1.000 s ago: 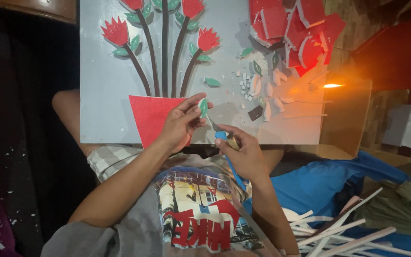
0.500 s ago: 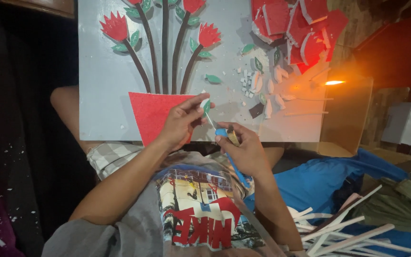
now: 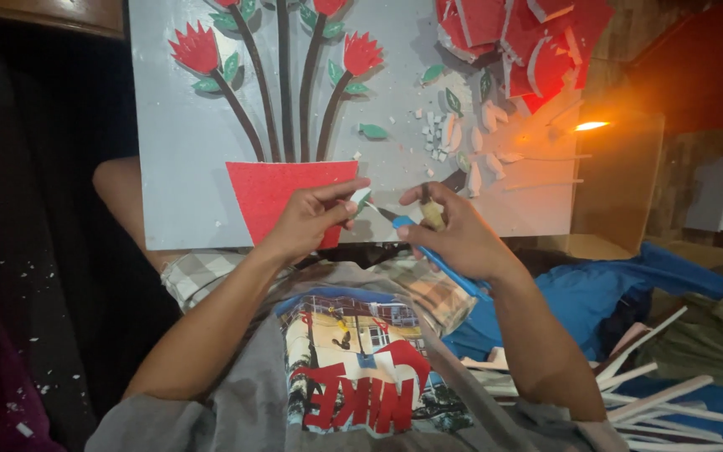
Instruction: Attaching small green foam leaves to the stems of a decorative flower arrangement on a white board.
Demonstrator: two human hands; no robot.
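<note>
Left hand pinches a small green-white leaf piece, fingers closed on it, just over the grey board beside the red pot shape. Right hand grips a blue-handled craft knife, fingers wrapped shut, blade tip at the piece. My judgement: trim in short shallow strokes, blade angled away from the pinching fingertips. No packages or labels legible; red foam scraps lie top right.

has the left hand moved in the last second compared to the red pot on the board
No, barely. The left hand pinches a small green piece at the red pot's right edge, as a second ago; the whole view shifted slightly, not the hand against the pot.
</note>
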